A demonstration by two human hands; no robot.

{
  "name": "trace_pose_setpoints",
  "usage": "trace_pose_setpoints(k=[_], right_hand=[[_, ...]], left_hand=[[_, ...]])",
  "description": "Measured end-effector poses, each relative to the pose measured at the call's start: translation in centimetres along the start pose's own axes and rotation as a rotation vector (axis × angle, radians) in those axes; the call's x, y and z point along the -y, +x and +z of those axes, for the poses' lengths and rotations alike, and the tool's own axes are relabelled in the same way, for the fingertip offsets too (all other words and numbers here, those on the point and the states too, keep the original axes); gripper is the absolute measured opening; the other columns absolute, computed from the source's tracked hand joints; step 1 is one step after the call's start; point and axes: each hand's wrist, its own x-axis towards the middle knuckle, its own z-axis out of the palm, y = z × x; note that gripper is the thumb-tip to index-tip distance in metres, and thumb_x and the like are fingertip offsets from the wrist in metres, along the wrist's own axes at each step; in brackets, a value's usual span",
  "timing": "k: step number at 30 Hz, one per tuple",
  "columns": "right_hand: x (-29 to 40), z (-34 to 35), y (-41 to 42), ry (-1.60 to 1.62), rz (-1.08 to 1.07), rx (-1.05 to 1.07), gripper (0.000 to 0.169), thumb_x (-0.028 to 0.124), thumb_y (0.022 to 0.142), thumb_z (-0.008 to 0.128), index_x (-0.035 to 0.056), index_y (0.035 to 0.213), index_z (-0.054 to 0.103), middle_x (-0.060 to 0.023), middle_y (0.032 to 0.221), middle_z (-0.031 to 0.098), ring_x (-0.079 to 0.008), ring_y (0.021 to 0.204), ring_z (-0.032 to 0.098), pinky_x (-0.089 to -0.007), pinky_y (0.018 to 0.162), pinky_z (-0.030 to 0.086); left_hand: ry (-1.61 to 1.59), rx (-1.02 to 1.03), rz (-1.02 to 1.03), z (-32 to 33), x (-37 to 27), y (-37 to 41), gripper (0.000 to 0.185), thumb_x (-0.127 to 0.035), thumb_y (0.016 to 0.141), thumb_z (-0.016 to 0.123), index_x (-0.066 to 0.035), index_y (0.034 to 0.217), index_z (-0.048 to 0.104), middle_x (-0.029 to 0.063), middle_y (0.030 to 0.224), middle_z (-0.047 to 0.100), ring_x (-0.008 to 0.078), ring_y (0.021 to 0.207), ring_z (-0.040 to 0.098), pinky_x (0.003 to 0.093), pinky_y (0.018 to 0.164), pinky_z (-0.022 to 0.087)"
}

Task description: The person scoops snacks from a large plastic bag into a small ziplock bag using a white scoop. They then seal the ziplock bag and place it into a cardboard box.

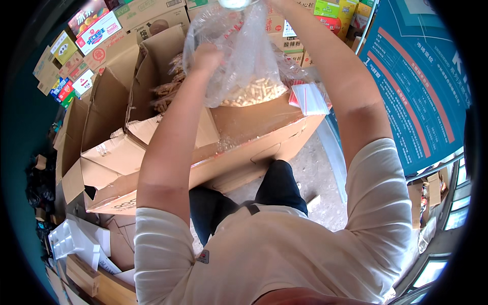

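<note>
A large clear plastic bag (244,65) stands upright on a cardboard box used as a work surface (228,129). Pale short stick-shaped pieces (253,91) fill its bottom. My left hand (207,57), slightly blurred, is closed on the left side of this bag. My right arm reaches up to the picture's top edge, where only a bit of my right hand (277,3) shows near the bag's upper end; its fingers are cut off. Between the hands, a bright round thing (234,3) is cut by the top edge. A stack of small flat plastic bags (310,99) lies on the box's right corner.
Open cardboard cartons (110,103) stand at left, one holding packed bags of brownish snacks (167,91). Printed cartons (152,23) are stacked behind. A blue display board (415,95) leans at right. White foam pieces (74,244) lie at lower left. Crumbs dot the box top.
</note>
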Motion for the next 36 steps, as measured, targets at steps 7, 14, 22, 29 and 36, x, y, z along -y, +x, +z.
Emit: trace_pose_setpoints(k=[7, 14, 22, 29, 36], right_hand=[[9.4, -2.0, -2.0, 0.205, 0.133, -0.145, 0.016, 0.014, 0.079, 0.065, -0.0003, 0.087, 0.067, -0.0161, 0.081, 0.067, -0.0288, 0.08, 0.064, -0.0429, 0.072, 0.05], [1.9, 0.7, -5.4, -0.194, 0.067, 0.229, 0.029, 0.031, 0.084, 0.063, 0.0036, 0.09, 0.07, -0.015, 0.088, 0.068, -0.0287, 0.084, 0.064, -0.0422, 0.073, 0.048], [10.9, -1.2, -17.7, -0.928, 0.332, 0.307, 0.022, 0.019, 0.087, 0.059, 0.0088, 0.103, 0.069, -0.0126, 0.141, 0.038, -0.0348, 0.131, 0.03, -0.0578, 0.094, 0.035], [14.0, -1.0, -23.3, -1.392, -0.256, 0.474, 0.024, 0.011, 0.08, 0.059, 0.0049, 0.101, 0.07, -0.0088, 0.139, 0.036, -0.0275, 0.129, 0.031, -0.0517, 0.104, 0.026], [11.2, 1.4, -22.8, -0.868, 0.132, 0.668, 0.024, 0.004, 0.078, 0.055, 0.0013, 0.097, 0.069, -0.0256, 0.112, 0.059, -0.0378, 0.095, 0.063, -0.0451, 0.08, 0.051]], left_hand=[[-0.228, -0.287, 0.041, -3.0, -4.2, -2.6, 0.035, -0.004, 0.069, 0.06, 0.003, 0.102, 0.067, 0.0162, 0.091, 0.069, 0.0256, 0.08, 0.067, 0.0346, 0.072, 0.051], [0.224, -0.078, -0.015, 0.5, -0.9, -5.8, 0.04, -0.006, 0.066, 0.064, -0.002, 0.105, 0.067, 0.0191, 0.101, 0.068, 0.0314, 0.093, 0.066, 0.0369, 0.081, 0.05], [0.205, 0.01, -0.016, 7.6, 4.3, -7.8, 0.03, -0.01, 0.07, 0.066, 0.002, 0.098, 0.067, 0.0257, 0.104, 0.065, 0.04, 0.102, 0.062, 0.0421, 0.089, 0.049], [0.28, 0.043, -0.002, 11.4, 7.3, -7.9, 0.038, -0.01, 0.067, 0.066, -0.003, 0.105, 0.066, 0.0223, 0.102, 0.066, 0.0365, 0.098, 0.064, 0.0407, 0.087, 0.049], [-0.213, 0.219, -0.016, 15.3, 8.0, -8.8, 0.037, -0.01, 0.066, 0.069, -0.003, 0.102, 0.068, 0.0227, 0.105, 0.066, 0.035, 0.099, 0.064, 0.0382, 0.087, 0.05]])
